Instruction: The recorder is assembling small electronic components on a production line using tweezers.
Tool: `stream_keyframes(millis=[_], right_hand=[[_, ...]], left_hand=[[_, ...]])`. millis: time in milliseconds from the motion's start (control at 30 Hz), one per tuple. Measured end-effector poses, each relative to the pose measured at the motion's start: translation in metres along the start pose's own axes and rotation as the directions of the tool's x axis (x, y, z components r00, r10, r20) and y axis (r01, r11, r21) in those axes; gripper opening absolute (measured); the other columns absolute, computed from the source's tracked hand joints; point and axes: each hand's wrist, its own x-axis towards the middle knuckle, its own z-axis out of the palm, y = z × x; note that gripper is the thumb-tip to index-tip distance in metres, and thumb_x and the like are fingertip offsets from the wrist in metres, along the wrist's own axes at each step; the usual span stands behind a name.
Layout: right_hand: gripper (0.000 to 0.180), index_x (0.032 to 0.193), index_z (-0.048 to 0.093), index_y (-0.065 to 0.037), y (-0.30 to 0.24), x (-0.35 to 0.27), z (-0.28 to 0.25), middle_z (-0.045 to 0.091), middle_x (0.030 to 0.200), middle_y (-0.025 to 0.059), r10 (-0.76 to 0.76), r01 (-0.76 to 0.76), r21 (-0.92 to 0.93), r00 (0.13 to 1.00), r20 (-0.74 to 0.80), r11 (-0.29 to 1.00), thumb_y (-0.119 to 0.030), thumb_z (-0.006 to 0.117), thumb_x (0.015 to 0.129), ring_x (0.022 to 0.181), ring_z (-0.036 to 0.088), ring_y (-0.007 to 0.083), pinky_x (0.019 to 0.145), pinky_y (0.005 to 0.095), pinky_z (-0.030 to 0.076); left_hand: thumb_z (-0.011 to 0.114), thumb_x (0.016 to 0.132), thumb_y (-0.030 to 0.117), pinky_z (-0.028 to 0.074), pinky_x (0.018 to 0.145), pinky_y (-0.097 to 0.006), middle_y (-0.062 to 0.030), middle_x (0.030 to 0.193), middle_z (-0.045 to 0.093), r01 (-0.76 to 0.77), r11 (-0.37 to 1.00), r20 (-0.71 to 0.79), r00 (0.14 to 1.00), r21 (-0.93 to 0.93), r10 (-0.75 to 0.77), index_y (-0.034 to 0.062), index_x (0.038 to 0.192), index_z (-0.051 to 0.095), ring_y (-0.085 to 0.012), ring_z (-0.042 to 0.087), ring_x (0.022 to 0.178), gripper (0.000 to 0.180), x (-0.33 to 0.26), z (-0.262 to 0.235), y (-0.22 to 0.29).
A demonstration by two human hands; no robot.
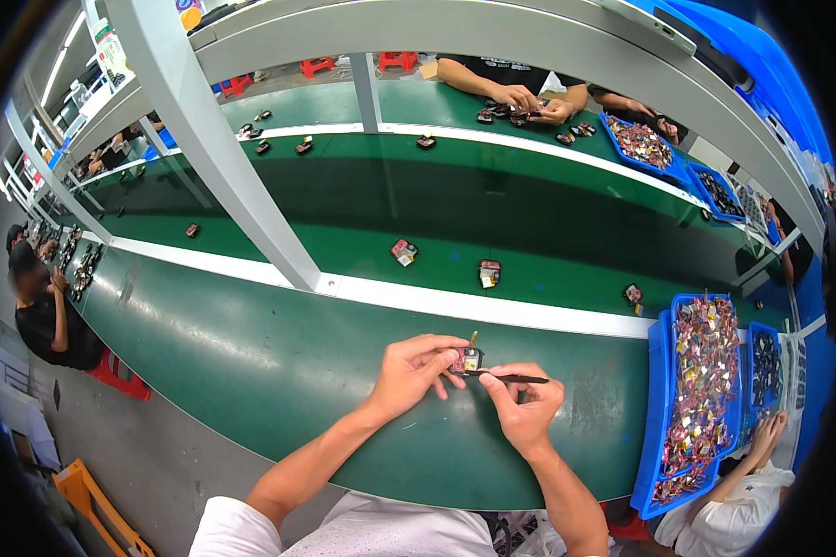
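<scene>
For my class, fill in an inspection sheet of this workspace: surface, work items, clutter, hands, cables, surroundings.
Surface: green worktop, scuffed right of the hands; a green belt runs beyond its white edging.
Work items: a small black-edged part with a yellow tab standing up; a slim black tool.
Clutter: a blue tray heaped with pinkish pieces at right; loose units on the belt.
Left hand: pinches the part.
Right hand: holds the tool, its tip at the part.
Cables: nothing seen for certain; the heaped pieces are too small to tell.
Surroundings: grey post, a co-worker in black at far left, a red stool, another person's hands across the belt.
</scene>
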Motion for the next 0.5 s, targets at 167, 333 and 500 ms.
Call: stream_keyframes(millis=[167,333,500], right_hand=[[0.011,0.087,0.075,-0.002,-0.0036,-0.0002,0.0042,0.061,0.059,-0.0027,-0.068,0.067,-0.044,0.998,-0.008,0.997,-0.002,0.084,0.08,0.045,0.04,0.001,0.044,0.0213,0.027],[0.01,0.086,0.075,-0.002,-0.0004,-0.0011,0.0029,0.064,0.062,-0.0012,-0.017,0.017,-0.009,0.999,-0.031,1.0,0.0,0.083,0.08,0.045,0.041,0.0011,0.043,0.0213,0.028],[0.011,0.085,0.075,-0.002,-0.0057,0.0001,0.0042,0.068,0.065,0.0014,-0.078,0.077,-0.056,0.997,-0.021,0.995,0.0,0.084,0.079,0.044,0.042,0.002,0.042,0.0214,0.029]], left_hand=[[0.058,0.103,0.008,0.06,0.052,-0.026,-0.018,0.105,0.071,-0.049,0.999,-0.03,0.998,0.014,0.049,-0.0074,0.124,0.064,-0.0247,0.075,0.077,0.027,-0.0013,0.0012,-0.0014],[0.059,0.103,0.008,0.06,0.053,-0.026,-0.0181,0.105,0.07,-0.066,0.998,-0.056,0.996,0.019,0.067,-0.0076,0.125,0.064,-0.0256,0.076,0.078,0.028,-0.002,0.0047,-0.0011],[0.059,0.103,0.009,0.06,0.053,-0.027,-0.0189,0.106,0.07,-0.056,0.998,-0.079,0.995,-0.013,0.054,-0.0072,0.124,0.064,-0.0261,0.076,0.078,0.027,-0.0032,0.0055,-0.0024]])
